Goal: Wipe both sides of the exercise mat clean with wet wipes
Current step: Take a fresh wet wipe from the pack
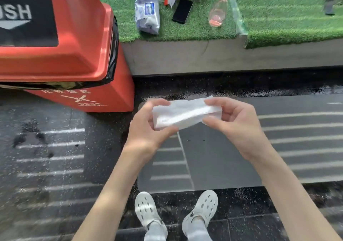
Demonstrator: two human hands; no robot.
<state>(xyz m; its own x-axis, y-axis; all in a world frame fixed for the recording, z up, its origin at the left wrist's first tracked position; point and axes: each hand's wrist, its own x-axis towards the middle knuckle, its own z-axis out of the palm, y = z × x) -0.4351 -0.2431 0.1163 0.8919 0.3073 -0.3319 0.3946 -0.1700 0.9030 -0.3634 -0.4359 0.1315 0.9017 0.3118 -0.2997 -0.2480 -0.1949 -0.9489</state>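
A folded white wet wipe [182, 113] is held in the air between both hands, above the grey exercise mat [232, 157] that lies flat on the dark floor. My left hand [148, 127] pinches the wipe's left end between thumb and fingers. My right hand [233, 122] pinches its right end the same way. The pack of wet wipes [147, 15] lies on the raised green turf at the back.
A red push-lid bin [61, 42] with a black liner stands at the left, close to the mat's corner. On the turf ledge [213, 55] lie a black phone [182, 10] and a clear bottle [218, 11]. My white shoes [176, 214] stand at the mat's near edge.
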